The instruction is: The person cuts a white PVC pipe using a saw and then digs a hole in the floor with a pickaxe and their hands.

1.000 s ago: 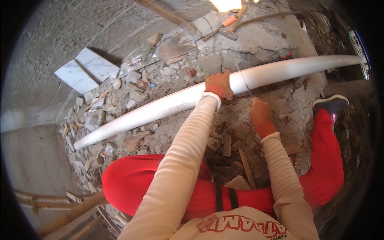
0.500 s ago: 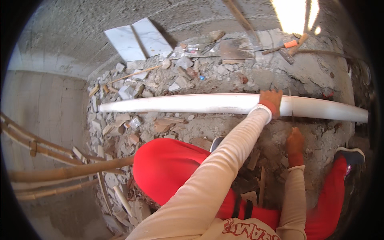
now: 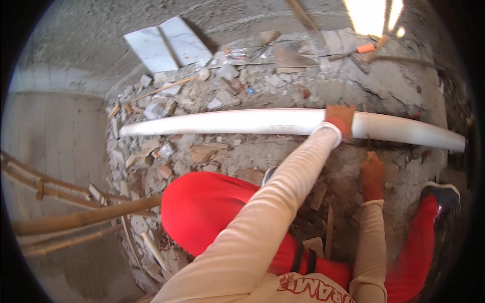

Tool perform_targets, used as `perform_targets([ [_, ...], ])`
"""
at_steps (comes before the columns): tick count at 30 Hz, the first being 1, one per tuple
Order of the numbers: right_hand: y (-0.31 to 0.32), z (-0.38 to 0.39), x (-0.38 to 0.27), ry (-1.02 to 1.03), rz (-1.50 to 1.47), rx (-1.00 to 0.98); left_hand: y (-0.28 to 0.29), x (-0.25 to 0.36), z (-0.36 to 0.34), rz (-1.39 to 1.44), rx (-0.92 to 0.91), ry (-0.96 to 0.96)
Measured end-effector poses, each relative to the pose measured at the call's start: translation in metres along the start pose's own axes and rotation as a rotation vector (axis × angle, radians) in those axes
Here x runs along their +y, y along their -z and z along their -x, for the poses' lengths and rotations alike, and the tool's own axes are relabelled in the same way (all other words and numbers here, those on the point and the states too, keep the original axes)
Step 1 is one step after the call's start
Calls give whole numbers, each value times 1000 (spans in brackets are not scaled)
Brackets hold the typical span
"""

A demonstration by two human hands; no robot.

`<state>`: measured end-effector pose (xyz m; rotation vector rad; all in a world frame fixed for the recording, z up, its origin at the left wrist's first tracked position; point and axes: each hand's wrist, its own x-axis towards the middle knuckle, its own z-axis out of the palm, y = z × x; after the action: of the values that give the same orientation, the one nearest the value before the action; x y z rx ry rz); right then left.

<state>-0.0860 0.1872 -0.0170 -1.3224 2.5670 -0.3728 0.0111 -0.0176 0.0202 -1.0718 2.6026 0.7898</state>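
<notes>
A long white pipe point(image 3: 252, 120) lies across broken rubble in front of me. My left hand point(image 3: 339, 118) is closed over the top of the pipe, right of its middle, gripping it. Just to its right and nearer to me, my right hand point(image 3: 372, 165) is closed on a thin saw blade point(image 3: 368, 135) that crosses the pipe upright in the picture; its handle is hidden in my fist.
Two white marble-patterned tiles point(image 3: 143, 46) lean by the back wall. A hammer point(image 3: 375, 50), a tool with an orange grip point(image 3: 365, 48) and broken pieces lie behind the pipe. Bamboo poles point(image 3: 76, 218) reach in from the left. My red-clad legs point(image 3: 207, 212) are bent below.
Since a second ago the view has swung, so the pipe appears flatter and my hands further right. In the last half second both hands stay in place, with slight shifts in view.
</notes>
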Motion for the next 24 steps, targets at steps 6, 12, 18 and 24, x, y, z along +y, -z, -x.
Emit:
perform_targets([
  [6,6,6,-1,68,-133,151,8,-1,-8,13,-43,-17],
  [12,11,21,-16,4,-346,302,15,2,-9,-12,-139,3],
  [18,4,-38,-40,-164,-162,112,13,14,-5,-46,-105,9],
  [24,13,1,-34,-177,-134,-7,12,8,-5,-45,-127,59],
])
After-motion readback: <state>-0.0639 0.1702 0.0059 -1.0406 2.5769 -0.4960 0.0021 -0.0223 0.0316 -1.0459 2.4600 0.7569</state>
